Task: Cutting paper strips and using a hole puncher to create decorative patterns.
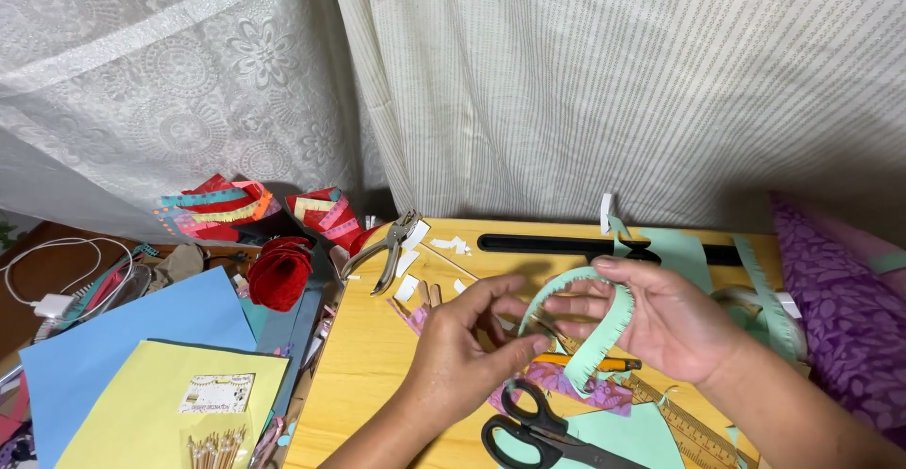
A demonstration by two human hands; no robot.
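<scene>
Black scissors [547, 428] lying nearest, left hand [462, 342] and right hand [665, 313] grips pinching curved mint-green fringed paper strip [604, 323]

There is a single view, from a camera worn on the person's head, looking forward and down from close above the yellow wooden surface [377, 337]. It sits near enough that the left hand [467, 346] and right hand [661, 318] fill the lower middle, with the forearms entering from the bottom edge. Tilted only partly down, it takes in the pale curtain [585, 82] hanging behind the surface across the upper half, and coloured paper sheets [132, 356] at lower left.
</scene>
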